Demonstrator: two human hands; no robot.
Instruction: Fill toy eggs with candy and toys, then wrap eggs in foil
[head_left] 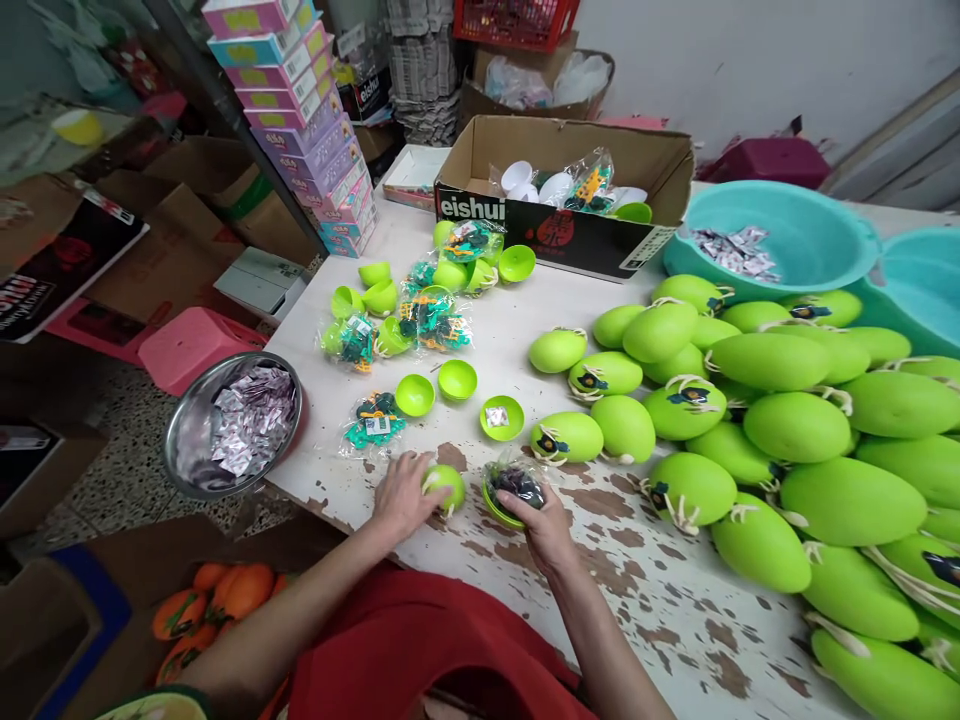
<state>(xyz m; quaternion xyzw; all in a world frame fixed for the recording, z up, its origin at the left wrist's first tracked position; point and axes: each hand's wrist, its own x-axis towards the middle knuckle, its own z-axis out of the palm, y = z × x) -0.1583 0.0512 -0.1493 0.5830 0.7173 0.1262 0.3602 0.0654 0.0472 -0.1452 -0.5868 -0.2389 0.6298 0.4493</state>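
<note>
My left hand (405, 497) rests on the tabletop, its fingers and thumb against the side of a green eggshell half (450, 484) with pale cord on it. In my right hand (549, 525) is a green shell cup (501, 508); my thumb presses a clear bag of dark parts (517, 484) into its mouth. Just beyond stands an open green half (502, 418) with a small printed sachet (496, 416) inside. Two more green cups (415, 395) stand to its left, near a bag of teal and dark parts (375, 424).
Many green eggs (799, 438) with cords are heaped on the right. Behind them, a teal basin (780, 215) holds sachets. A metal bowl (174, 440) of sachets stands at the left edge. An open carton (555, 235) and stacked boxes (300, 120) line the back.
</note>
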